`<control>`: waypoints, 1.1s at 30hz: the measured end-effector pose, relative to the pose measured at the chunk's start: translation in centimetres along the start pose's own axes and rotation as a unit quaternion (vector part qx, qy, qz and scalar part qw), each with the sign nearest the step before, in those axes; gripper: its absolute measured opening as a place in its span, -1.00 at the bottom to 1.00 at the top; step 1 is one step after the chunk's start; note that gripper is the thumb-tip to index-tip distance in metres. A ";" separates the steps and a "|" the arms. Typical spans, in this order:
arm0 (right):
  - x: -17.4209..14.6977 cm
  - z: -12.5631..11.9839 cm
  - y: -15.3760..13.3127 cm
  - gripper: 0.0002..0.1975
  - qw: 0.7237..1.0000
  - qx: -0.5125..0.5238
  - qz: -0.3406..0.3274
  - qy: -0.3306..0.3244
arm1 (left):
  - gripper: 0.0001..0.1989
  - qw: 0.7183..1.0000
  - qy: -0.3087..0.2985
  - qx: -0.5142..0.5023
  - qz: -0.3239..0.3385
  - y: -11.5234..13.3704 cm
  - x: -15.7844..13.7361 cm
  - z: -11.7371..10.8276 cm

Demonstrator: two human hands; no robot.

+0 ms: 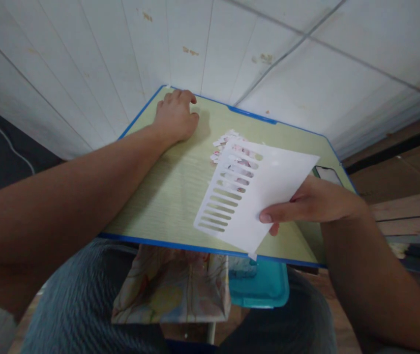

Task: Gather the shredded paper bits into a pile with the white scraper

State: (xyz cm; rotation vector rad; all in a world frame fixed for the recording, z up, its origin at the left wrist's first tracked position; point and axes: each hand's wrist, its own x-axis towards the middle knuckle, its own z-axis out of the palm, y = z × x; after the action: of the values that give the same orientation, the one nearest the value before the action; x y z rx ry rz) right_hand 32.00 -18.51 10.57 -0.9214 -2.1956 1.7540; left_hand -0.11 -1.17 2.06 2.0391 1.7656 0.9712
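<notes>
Card [276, 177] over scraps [228, 137] on table [165, 191]

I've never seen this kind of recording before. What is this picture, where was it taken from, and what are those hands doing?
There is no machine here, just a person's two bare hands. The single picture comes from a camera on that person's head, looking forward and down, so the forearms enter from either side. The right hand holds a flat white sheet with rounded slots, thumb on top. The left hand rests on the pale green tabletop with blue edging. Small white-and-pink scraps show through some slots and past the sheet's far edge. Near the right edge lies what looks like a dark-rimmed phone.
</notes>
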 end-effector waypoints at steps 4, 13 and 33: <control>0.1 -0.4 0.3 -0.71 0.999 -0.008 -0.026 0.018 | -0.43 1.000 0.005 0.028 0.006 0.1 0.0 0.1; 0.6 -0.3 0.7 -0.59 0.956 -0.069 -0.078 0.275 | -0.51 0.997 0.006 0.076 0.006 1.4 -0.7 -0.3; 0.3 0.0 2.3 -0.45 0.916 -0.063 -0.074 0.389 | -0.52 0.998 0.026 0.060 0.002 0.8 -0.5 -0.1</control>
State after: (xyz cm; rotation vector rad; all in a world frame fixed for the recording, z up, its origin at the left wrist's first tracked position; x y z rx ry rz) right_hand 32.59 -18.11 8.34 -1.1785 -1.7776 0.9297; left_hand 0.44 -1.86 2.47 2.1063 1.8898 0.9496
